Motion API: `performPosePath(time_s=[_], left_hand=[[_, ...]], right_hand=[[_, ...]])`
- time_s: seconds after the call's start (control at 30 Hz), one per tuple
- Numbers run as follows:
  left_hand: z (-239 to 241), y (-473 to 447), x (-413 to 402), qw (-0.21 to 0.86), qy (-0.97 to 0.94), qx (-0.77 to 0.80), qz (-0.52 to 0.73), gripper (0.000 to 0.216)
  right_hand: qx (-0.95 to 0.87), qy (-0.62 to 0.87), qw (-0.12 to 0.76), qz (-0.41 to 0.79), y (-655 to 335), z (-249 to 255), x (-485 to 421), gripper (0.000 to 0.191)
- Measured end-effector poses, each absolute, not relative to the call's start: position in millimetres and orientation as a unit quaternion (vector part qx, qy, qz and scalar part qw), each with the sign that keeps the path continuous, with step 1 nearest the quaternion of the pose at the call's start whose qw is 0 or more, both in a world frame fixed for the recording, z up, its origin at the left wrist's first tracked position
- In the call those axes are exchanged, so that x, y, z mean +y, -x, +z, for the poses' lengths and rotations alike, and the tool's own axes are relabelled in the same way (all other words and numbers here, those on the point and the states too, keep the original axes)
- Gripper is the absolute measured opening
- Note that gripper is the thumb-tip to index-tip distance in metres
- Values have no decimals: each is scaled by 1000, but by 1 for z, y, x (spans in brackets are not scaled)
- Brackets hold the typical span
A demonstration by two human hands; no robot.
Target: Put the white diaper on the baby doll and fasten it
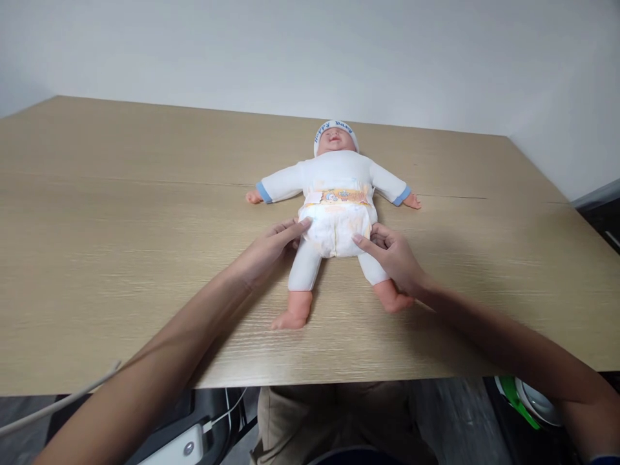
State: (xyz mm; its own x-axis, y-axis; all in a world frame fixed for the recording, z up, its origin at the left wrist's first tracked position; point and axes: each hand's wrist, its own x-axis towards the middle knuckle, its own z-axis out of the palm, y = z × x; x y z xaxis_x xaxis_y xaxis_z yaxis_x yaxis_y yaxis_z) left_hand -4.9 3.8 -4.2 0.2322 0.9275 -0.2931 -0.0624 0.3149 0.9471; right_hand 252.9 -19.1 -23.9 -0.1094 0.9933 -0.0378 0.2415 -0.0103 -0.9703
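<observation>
White cloth was seen on the doll (336,171), which was laid on its back on the pale wooden surface (121,226), arms spread, head pointed away from the hands. A diaper (336,227) was fastened about its waist, directly between the two hands. The left hand (271,248) was held with fingers stretched out and together, the tips laid against the diaper's edge at the hip, nothing being clasped. The right hand (394,255) was set at the opposite hip, its forefinger extended onto the diaper and the other fingers curled; whether a fold was pinched could not be told. The hands were kept apart, with the diaper between them. One bare foot (293,315) was seen just nearer than the left hand, the other (394,301) partly covered beneath the right wrist.
</observation>
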Motion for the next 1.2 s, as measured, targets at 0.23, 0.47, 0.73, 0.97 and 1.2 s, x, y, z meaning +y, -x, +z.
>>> performPosePath(time_s=[0.23, 0.47, 0.73, 0.97, 1.2], left_hand=[[-8, 8, 4, 617, -478, 494, 384, 56], [-2, 4, 0, 626, -462, 486, 397, 51], [5, -5, -5, 564, -542, 505, 364, 60], [8, -4, -1, 512, -598, 529, 317, 46], [-2, -3, 1, 489, -619, 538, 297, 50]], right_hand=[[-544, 507, 417, 522, -254, -24, -19, 47], [-542, 495, 417, 536, -250, -11, -20, 51], [-655, 547, 335, 399, -249, -3, -23, 35], [-663, 562, 335, 365, -247, -9, -21, 33], [-696, 545, 332, 329, -245, -10, -22, 29]])
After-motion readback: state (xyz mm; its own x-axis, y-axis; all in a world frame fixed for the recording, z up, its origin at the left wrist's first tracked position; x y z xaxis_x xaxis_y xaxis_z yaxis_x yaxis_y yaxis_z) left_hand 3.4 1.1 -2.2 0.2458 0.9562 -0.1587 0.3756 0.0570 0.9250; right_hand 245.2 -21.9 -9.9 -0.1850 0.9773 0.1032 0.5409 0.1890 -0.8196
